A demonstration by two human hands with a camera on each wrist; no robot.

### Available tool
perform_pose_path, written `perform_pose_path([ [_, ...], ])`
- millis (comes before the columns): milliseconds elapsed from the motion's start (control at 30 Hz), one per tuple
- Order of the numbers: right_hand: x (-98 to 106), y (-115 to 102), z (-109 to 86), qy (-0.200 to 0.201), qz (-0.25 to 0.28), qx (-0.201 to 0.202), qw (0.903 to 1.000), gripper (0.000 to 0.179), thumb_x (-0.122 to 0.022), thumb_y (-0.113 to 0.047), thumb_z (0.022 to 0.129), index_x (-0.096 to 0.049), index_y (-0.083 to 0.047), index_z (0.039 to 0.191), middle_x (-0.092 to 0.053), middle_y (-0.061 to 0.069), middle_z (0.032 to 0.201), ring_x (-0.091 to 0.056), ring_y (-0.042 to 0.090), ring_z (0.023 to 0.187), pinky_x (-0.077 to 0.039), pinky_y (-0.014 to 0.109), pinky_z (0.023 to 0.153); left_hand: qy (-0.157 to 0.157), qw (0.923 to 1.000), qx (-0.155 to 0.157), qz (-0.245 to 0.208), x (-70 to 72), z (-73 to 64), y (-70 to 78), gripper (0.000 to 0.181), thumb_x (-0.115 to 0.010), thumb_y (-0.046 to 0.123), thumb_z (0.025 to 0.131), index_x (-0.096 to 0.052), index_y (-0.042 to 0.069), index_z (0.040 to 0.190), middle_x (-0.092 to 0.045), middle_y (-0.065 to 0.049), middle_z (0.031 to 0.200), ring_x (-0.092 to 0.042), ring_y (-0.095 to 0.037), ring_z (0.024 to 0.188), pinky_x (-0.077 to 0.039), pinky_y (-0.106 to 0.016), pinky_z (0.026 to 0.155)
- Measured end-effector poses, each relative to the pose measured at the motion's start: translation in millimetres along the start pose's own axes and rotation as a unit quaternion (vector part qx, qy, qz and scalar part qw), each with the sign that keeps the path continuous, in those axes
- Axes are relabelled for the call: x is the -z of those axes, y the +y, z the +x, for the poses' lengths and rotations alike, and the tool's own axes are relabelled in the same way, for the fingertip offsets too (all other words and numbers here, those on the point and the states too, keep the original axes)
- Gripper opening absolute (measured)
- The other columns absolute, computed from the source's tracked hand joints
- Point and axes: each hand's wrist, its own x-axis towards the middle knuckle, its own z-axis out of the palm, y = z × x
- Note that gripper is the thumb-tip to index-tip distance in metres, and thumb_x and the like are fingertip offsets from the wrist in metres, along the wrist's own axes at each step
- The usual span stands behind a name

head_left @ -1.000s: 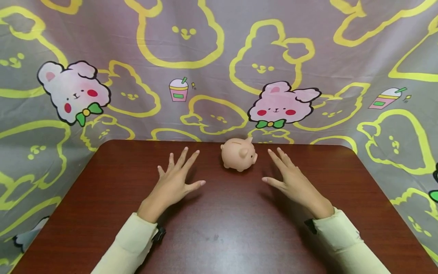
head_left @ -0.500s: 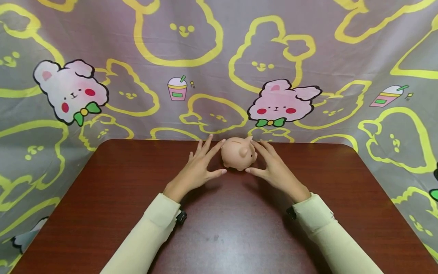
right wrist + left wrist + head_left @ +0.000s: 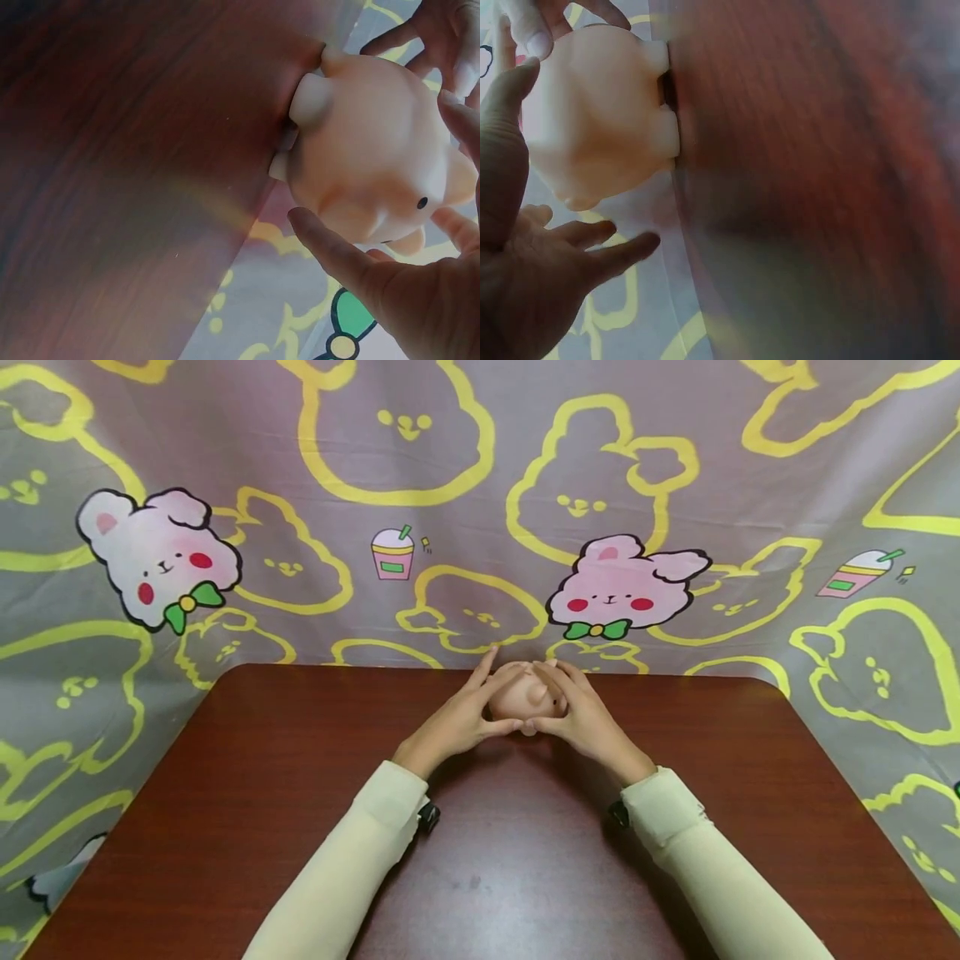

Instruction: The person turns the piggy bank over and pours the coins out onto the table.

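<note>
printed cloth hanging, grey-mauve with yellow animal outlines; before it, one table, red-brown, wood-grained.

item: one piggy bank, peach-coloured, upright on its feet near the table's far edge. long axis runs roughly left to right, across our reach: tail end toward the left hand, black eye and head end toward the right.

item: one left hand, at the tail end, thumb along the near flank.

item: one right hand, at the head end, thumb likewise placed; the two thumb tips meet or nearly meet.

condition: both sets of fingers spread and loosely arched about the body, unclenched. we see a gap between the left hand's lower fingers and the rump; whether the hidden fingertips touch, we cannot tell.

placement: piggy bank between the palms, neither hand clearly nearer; we judge that evenness the relation that counts.
</note>
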Motion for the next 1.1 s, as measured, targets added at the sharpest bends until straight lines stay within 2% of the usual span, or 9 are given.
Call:
perform_pose_path([
  [67,-0.5,0.3,1.8,0.0,0.005,-0.004,1.0,0.085,-0.088,-0.013,0.084,-0.046,-0.009,0.157,-0.032,0.032,0.162,-0.036,0.05,0.149,-0.038,0.068,0.115,-0.007,0.9999,0.003,-0.009,-1.7,4.2,-0.8,0.081,-0.076,0.039,0.096,-0.032,0.041,0.164,-0.002,-0.012,0.178,-0.035,-0.04,0.155,-0.04,-0.056,0.119],
  [167,-3.1,2.2,4.6,0.003,0.011,-0.005,0.9999,0.084,-0.089,-0.011,0.084,-0.046,-0.007,0.156,-0.033,0.033,0.16,-0.038,0.051,0.147,-0.039,0.068,0.114,-0.013,0.9998,-0.002,-0.016,-3.6,8.4,-2.9,0.078,-0.077,0.035,0.096,-0.037,0.036,0.163,-0.01,-0.015,0.176,-0.028,-0.037,0.159,-0.038,-0.056,0.121],
  [367,-8.3,3.8,9.6,0.004,0.019,-0.01,0.9998,0.088,-0.091,-0.01,0.081,-0.046,-0.008,0.156,-0.036,0.034,0.157,-0.045,0.05,0.14,-0.043,0.065,0.112,-0.001,0.9993,-0.034,-0.019,-5.6,13.0,-5.8,0.074,-0.078,0.026,0.096,-0.042,0.026,0.161,-0.026,-0.018,0.172,-0.019,-0.034,0.162,-0.032,-0.056,0.125],
  [600,-13.2,3.2,12.0,0.003,0.033,-0.022,0.9992,0.092,-0.092,-0.01,0.077,-0.045,-0.009,0.157,-0.04,0.032,0.155,-0.052,0.047,0.131,-0.048,0.061,0.107,0.005,0.9981,-0.055,-0.028,-6.6,13.3,-6.4,0.074,-0.078,0.021,0.095,-0.043,0.022,0.16,-0.031,-0.017,0.169,-0.02,-0.035,0.162,-0.032,-0.057,0.125],
  [867,-10.2,4.1,7.7,0.018,0.034,-0.011,0.9992,0.089,-0.091,-0.012,0.077,-0.047,-0.007,0.155,-0.043,0.03,0.153,-0.05,0.045,0.135,-0.046,0.061,0.109,0.005,0.999,-0.04,-0.018,-5.1,9.9,0.8,0.072,-0.077,0.025,0.097,-0.044,0.028,0.16,-0.031,-0.014,0.17,-0.022,-0.032,0.162,-0.034,-0.057,0.124],
  [1100,-2.1,-0.5,1.0,0.032,0.044,-0.004,0.9985,0.087,-0.092,-0.017,0.078,-0.05,-0.012,0.154,-0.046,0.025,0.153,-0.049,0.041,0.135,-0.047,0.06,0.106,0.026,0.999,-0.036,0.002,-1.9,2.1,10.9,0.07,-0.076,0.031,0.098,-0.043,0.035,0.159,-0.031,-0.011,0.171,-0.027,-0.029,0.16,-0.04,-0.059,0.119],
])
